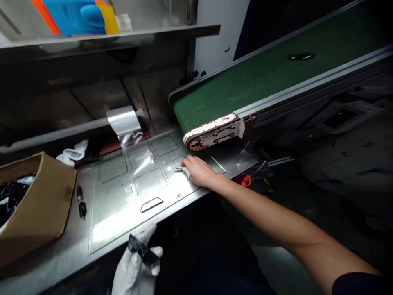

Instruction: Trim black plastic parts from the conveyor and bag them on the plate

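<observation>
My left hand (136,262), in a white glove, is at the bottom, in front of the table's near edge. Its fingers are closed around a small glossy black part (143,250), held tilted. On the right side of the metal tabletop, my bare right hand (198,170) rests low with its fingers curled. A small white cloth-like piece (186,170) shows under its fingers; its exact kind is unclear. Beneath is a clear sheet (107,213) with dark outlined rectangles. A flat dark-edged trapezoid piece (151,204) lies on it near the front edge.
On the left stand a cardboard box (58,196) of black parts and a black pen (81,202). Behind are a roll of clear film (124,121) and a crumpled white glove (73,153). A green conveyor belt (245,84) carries a dark part (301,56). Orange-handled scissors (246,180) are at right.
</observation>
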`<state>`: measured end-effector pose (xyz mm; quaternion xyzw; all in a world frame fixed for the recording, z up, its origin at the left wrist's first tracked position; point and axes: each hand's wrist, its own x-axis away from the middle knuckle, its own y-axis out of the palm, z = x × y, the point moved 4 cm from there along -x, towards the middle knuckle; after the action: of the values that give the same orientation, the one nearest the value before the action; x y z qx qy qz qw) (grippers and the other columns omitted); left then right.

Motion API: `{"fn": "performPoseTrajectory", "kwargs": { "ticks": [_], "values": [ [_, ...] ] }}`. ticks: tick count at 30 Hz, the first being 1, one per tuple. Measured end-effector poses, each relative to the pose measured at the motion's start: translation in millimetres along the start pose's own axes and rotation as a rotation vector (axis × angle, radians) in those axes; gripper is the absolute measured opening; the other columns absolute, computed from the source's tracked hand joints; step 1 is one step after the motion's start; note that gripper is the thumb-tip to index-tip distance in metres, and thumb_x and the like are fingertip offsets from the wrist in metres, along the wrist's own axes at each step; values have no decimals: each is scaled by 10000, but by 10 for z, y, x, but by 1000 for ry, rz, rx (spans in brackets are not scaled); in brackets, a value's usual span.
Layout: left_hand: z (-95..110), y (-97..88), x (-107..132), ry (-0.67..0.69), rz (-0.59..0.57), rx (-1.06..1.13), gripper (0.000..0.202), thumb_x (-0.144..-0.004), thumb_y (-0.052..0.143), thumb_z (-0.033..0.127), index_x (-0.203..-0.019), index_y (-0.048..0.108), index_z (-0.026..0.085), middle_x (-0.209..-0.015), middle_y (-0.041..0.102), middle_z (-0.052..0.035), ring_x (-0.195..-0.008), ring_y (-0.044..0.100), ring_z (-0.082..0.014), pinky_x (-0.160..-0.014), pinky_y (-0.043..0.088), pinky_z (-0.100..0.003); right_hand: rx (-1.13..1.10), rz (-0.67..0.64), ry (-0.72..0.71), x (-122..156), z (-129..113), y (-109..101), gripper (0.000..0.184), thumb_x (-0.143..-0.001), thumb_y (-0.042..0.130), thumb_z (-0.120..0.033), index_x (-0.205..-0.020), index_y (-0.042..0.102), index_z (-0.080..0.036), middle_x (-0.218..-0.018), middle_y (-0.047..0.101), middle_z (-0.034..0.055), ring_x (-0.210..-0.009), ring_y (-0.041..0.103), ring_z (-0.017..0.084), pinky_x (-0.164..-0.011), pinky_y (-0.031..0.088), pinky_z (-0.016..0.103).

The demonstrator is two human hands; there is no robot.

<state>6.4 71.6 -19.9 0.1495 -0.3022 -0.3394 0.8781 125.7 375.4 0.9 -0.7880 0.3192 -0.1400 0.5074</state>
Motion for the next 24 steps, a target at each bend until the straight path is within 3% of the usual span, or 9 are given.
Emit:
{"fn": "performPoseTrajectory", "kwargs": {
  "ticks": [3, 5, 7, 10, 15, 17, 20, 24],
  "values": [
    [41, 217, 59, 52, -106, 46, 317, -870, 790, 391, -1144, 777, 232, -1083, 784, -110, -688, 664, -135, -492, 484, -162, -74, -72, -55, 199, -166, -80, 358, -888, 571, -93, -1241, 569, -153, -1259, 620, 148, -1021, 626, 255, -885, 465, 356],
    [38, 283, 82, 76, -172, 72, 302, -901, 756, 409, -1144, 778, 232, -1234, 749, -141, -662, 661, -111, -463, 458, -138, -183, -151, -104, 379, -323, -130, 345, -978, 564, -240, -1315, 522, -182, -1173, 679, 102, -949, 658, 241, -828, 476, 345],
    [9, 311, 105, 76, -219, 88, 288, -912, 739, 421, -1125, 779, 233, -1374, 683, -156, -653, 672, -102, -432, 438, -123, -318, -288, -231, 576, -539, -154, 342, -1054, 488, -354, -1369, 532, -229, -1146, 727, 60, -984, 691, 231, -850, 493, 344],
    [-44, 328, 156, 58, -281, 103, 298, -898, 751, 439, -1123, 765, 244, -1388, 674, -151, -630, 668, -101, -407, 423, -121, -505, -452, -434, 834, -860, -179, 313, -1087, 448, -371, -1328, 617, -267, -1248, 734, 20, -1115, 695, 195, -931, 502, 314],
    [-104, 325, 211, -3, -326, 76, 300, -891, 764, 467, -1112, 754, 264, -1176, 758, -119, -507, 599, -82, -369, 384, -135, -603, -525, -460, 981, -1064, -164, 174, -1066, 494, -268, -1147, 639, -217, -1055, 748, 29, -879, 702, 164, -742, 515, 272],
    [-113, 330, 223, -23, -324, 58, 292, -882, 777, 463, -1096, 761, 265, -1155, 762, -105, -447, 566, -68, -365, 403, -158, -601, -576, -487, 1007, -1113, -146, 173, -1072, 493, -317, -1147, 618, -224, -1046, 744, 27, -851, 705, 163, -706, 511, 269],
    [-116, 344, 258, -64, -315, 48, 307, -849, 812, 468, -1082, 763, 274, -1110, 768, -94, -417, 568, -81, -356, 409, -179, -482, -653, -509, 1038, -1177, -92, 323, -963, 670, -492, -1116, 614, -213, -927, 735, 24, -726, 685, 175, -574, 459, 266],
    [-139, 317, 304, -161, -274, 21, 414, -776, 863, 529, -1063, 746, 255, -819, 746, -54, -385, 536, -91, -340, 387, -166, -375, -625, -532, 1044, -1241, -41, 506, -811, 841, -460, -1172, 597, -204, -853, 724, 9, -685, 667, 180, -541, 412, 267]
  ]
}}
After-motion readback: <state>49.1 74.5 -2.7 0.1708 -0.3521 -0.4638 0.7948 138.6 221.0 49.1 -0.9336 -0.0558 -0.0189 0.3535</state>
